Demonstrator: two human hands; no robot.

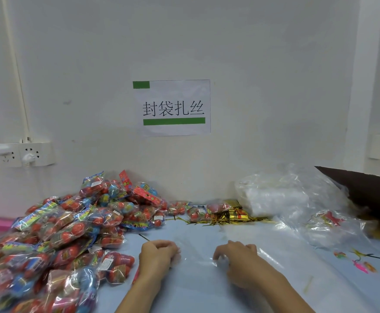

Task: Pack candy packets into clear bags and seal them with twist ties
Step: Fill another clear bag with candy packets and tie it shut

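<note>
Both our hands sit at the near middle of the bench, working one flat clear bag spread between them. Left hand is curled, pinching what looks like a thin twist tie that pokes out behind the knuckles, probably kept ready for sealing. Right hand has fingers bent down onto the bag's edge, likely teasing the mouth open; we cannot tell whether it pinches the film. Candy packets are heaped along the left edge, within the left hand's reach. Gold ties and spare bags lie toward the far edge, right of centre
</note>
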